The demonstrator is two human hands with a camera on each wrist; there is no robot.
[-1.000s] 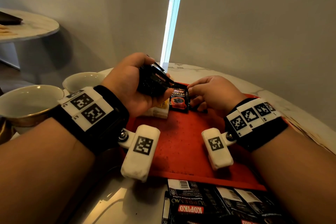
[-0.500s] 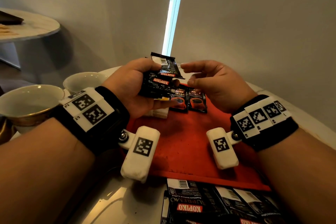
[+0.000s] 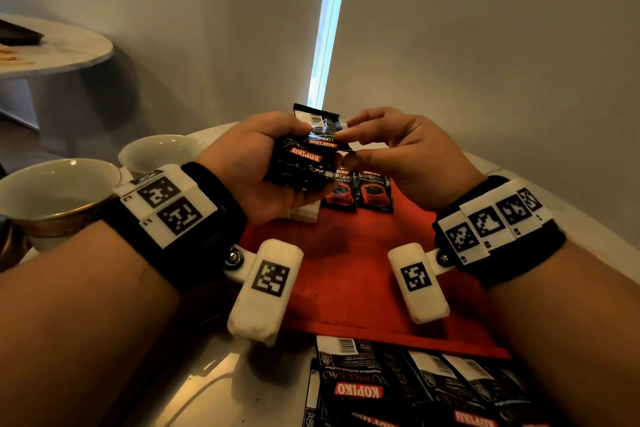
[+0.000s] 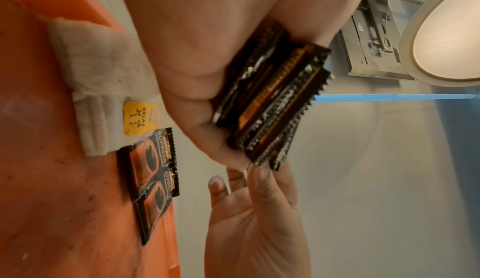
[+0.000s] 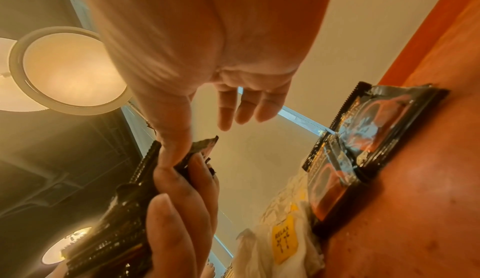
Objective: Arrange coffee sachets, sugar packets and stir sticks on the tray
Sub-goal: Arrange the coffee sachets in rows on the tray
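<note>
My left hand (image 3: 263,163) grips a stack of black Kopiko coffee sachets (image 3: 304,158) above the far end of the red tray (image 3: 346,270). My right hand (image 3: 356,146) pinches the right edge of the top sachet (image 3: 320,125) between thumb and forefinger; the right wrist view shows that pinch on the top sachet's (image 5: 201,148) corner. Two sachets (image 3: 358,189) lie side by side, face up, at the tray's far edge. Left of them lie white packets (image 3: 304,211), one with a yellow RELAX tag (image 4: 137,118). No stir sticks show.
Two white cups (image 3: 52,191) (image 3: 159,152) stand on the table to the left of the tray. A strip of joined Kopiko sachets (image 3: 398,385) lies on the table at the tray's near edge. A wall rises close behind the table. A round side table (image 3: 52,48) is far left.
My right hand left the second sachet flat on the tray beside the first, rose to the stack, and now pinches its top sachet. My left hand lifted the stack slightly.
</note>
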